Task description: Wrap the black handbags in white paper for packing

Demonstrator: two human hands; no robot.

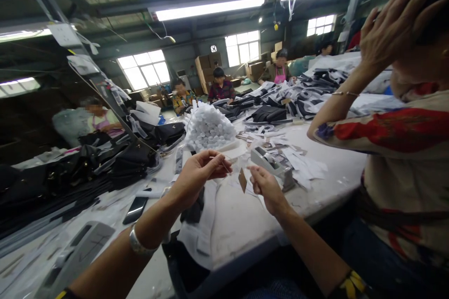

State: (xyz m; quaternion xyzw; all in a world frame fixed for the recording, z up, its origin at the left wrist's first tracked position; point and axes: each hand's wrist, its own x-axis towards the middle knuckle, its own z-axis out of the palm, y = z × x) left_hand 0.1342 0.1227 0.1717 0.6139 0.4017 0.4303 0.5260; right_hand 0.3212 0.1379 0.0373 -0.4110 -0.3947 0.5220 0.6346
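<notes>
My left hand point(199, 170) is raised above the white table point(242, 224), fingers pinched on a thin clear strip point(229, 161) that looks like tape. My right hand point(264, 187) is closed beside it, pinching a small brown tag point(242, 180) that hangs between the two hands. A grey tape dispenser point(273, 166) stands just behind my right hand. Under my left wrist lies a white and black fabric piece point(199, 229). A silver bracelet sits on my left wrist.
A pile of white rolls point(208, 126) stands behind my hands. Black bags point(133, 159) and straps crowd the left, with a black phone point(135, 209) near them. Paper scraps point(298, 161) lie right. A co-worker in a red-patterned top point(403, 149) stands close at right, hand raised. Several people sit farther back.
</notes>
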